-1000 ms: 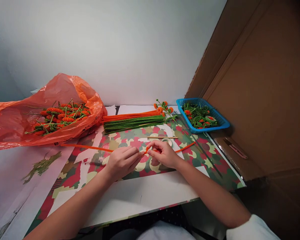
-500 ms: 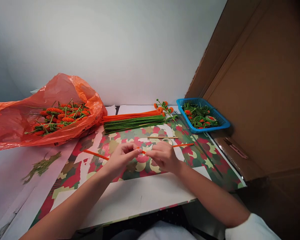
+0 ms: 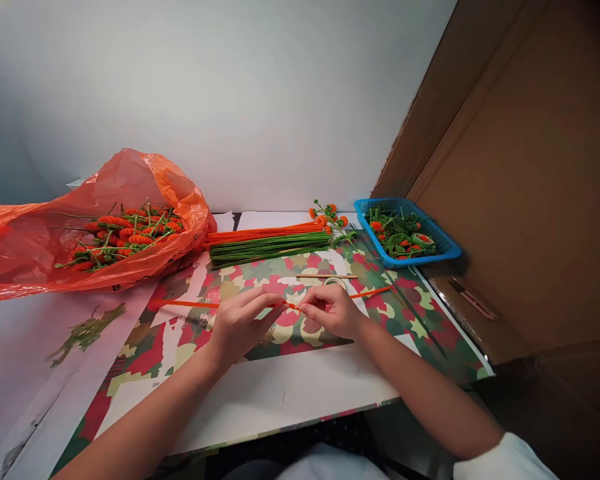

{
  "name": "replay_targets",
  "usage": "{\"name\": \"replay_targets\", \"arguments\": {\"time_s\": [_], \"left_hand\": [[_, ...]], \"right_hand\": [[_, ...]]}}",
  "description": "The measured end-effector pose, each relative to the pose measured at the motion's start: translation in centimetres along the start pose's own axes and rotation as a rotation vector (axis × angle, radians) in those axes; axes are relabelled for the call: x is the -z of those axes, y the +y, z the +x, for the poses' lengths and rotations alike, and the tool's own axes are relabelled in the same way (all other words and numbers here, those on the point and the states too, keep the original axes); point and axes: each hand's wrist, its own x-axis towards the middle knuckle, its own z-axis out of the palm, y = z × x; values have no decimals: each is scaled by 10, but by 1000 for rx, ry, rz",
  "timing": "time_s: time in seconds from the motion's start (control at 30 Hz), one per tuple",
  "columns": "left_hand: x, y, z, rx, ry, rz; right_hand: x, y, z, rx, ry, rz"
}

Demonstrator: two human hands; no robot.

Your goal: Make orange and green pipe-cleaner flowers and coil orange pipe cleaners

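Between my two hands runs an orange pipe cleaner (image 3: 292, 306), which looks twisted in the short gap between the fingertips. My left hand (image 3: 243, 320) pinches it from the left, and one straight orange end sticks out to the left past the wrist. From the other side my right hand (image 3: 333, 310) is closed on it with thumb and fingers, the far end showing to the right. Both hands are just above the patterned sheet (image 3: 280, 333). Behind them lie a bundle of orange pipe cleaners (image 3: 265, 233) and a bundle of green pipe cleaners (image 3: 270, 249).
An orange plastic bag (image 3: 175, 180) at left holds several orange-and-green pieces. At back right, a blue basket (image 3: 453, 252) contains green and orange pieces. Near the hands are a thin stick (image 3: 325, 276), a tape roll (image 3: 336, 281) and a flower stem (image 3: 343, 233). Cardboard (image 3: 520, 167) stands on the right.
My fingers have shifted their hold on the pipe cleaner, and a twisted stretch now shows between them. The left-hand end has swung up to lie nearly level.
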Motion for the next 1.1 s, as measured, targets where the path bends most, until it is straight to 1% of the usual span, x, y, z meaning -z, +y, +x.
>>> {"name": "replay_targets", "arguments": {"time_s": [0.07, 0.17, 0.27, 0.33, 0.4, 0.47, 0.53, 0.63, 0.7, 0.77, 0.83, 0.9, 0.93, 1.0, 1.1], "left_hand": [[1, -3, 0, -72, 14, 63], [2, -8, 0, -190, 20, 151], [5, -10, 1, -299, -23, 215], [6, -11, 2, -322, -76, 246], [6, -11, 2, -301, -131, 274], [6, -10, 3, -240, -176, 269], [6, -9, 4, -130, -231, 195], [9, -8, 8, 107, -367, -55], [11, -8, 11, 264, -457, -262], [12, -9, 14, 408, -518, -455], [13, -9, 15, 527, -546, -593], [12, -8, 14, 567, -532, -627], [11, -8, 13, 540, -507, -588], [7, -7, 10, 399, -424, -418], [2, -9, 4, 132, -242, -154]], "right_hand": [[0, 2, 1, -60, -9, 52], [1, 6, 1, -96, -4, 92], [2, 9, 2, -147, -28, 130], [3, 10, 1, -175, -43, 138], [4, 10, 1, -167, -43, 97], [4, 11, 0, -97, -21, -12], [4, 12, 0, 44, 9, -178], [3, 15, 0, 324, 57, -429], [2, 16, 0, 476, 107, -567], [1, 17, 0, 568, 161, -675], [1, 16, 0, 595, 198, -731], [1, 15, 0, 539, 203, -701], [1, 15, 0, 481, 193, -660], [2, 12, 1, 325, 149, -545], [5, 6, 2, 66, 92, -350]]}}
